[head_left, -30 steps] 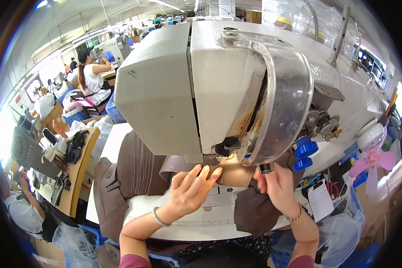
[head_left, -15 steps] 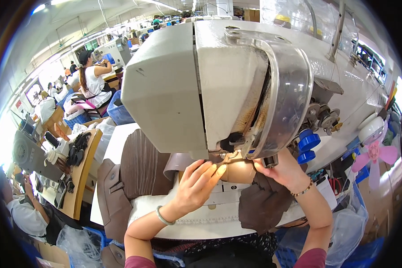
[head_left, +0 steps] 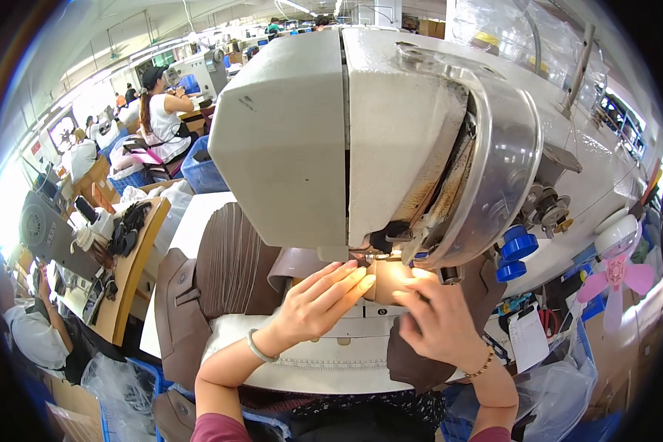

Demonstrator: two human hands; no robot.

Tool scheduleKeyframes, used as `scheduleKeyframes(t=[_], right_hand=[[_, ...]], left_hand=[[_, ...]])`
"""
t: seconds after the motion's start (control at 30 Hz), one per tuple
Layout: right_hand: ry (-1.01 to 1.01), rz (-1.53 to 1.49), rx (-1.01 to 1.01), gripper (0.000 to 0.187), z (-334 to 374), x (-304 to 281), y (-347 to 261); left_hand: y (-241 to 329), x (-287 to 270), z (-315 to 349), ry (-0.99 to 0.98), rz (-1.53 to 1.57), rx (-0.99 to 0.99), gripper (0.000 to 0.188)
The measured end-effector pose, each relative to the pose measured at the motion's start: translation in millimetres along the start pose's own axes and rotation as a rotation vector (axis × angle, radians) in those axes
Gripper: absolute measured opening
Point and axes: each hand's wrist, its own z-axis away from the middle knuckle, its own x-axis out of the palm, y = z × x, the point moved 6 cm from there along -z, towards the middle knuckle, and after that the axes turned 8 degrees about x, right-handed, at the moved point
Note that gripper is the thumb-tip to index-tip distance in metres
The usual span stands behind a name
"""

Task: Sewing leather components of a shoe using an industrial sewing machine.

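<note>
Off to my left, the stacked brown leather pieces (head_left: pixel 225 265) lie as they did a second ago. My left hand (head_left: pixel 313 306) is open and flat, fingers stretched, pressing the brown piece (head_left: pixel 387 280) under the sewing machine (head_left: pixel 368 140) head. Since a second ago my right hand (head_left: pixel 438 320) has come in from the side and now lies just beside the left, fingers spread on the same piece in the lamp glow. I judge the seam is being guided under the needle, which I cannot see.
</note>
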Motion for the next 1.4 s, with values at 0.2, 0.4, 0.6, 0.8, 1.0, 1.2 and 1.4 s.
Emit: scheduleKeyframes(t=[0.2,0.4,0.6,0.8,1.0,1.2,1.4], right_hand=[[0.127,0.050,-0.259,0.023,-0.7,22.0,7.8],[0.240,-0.009,-0.173,0.022,5.8,26.8,10.2],[0.251,0.016,-0.132,0.027,10.1,26.0,13.9],[0.260,0.037,-0.090,0.025,14.8,26.3,15.7],[0.241,-0.009,-0.096,0.027,6.4,23.1,13.2],[0.205,-0.054,-0.026,0.032,11.9,28.3,20.5],[0.125,-0.102,-0.001,0.030,14.0,32.2,32.3]], left_hand=[[-2.1,0.9,1.9,0.025,-0.069,0.074,0.029],[1.9,-0.2,4.2,0.064,-0.094,0.130,0.029],[5.4,-0.9,2.7,0.050,-0.096,0.148,0.032],[6.3,-1.0,1.0,0.070,-0.088,0.139,0.030],[3.5,-4.8,0.1,0.111,-0.088,0.133,0.026],[1.3,-2.8,-3.5,0.142,-0.064,0.106,0.031],[-2.8,-2.4,-4.2,0.177,-0.025,0.060,0.036]])
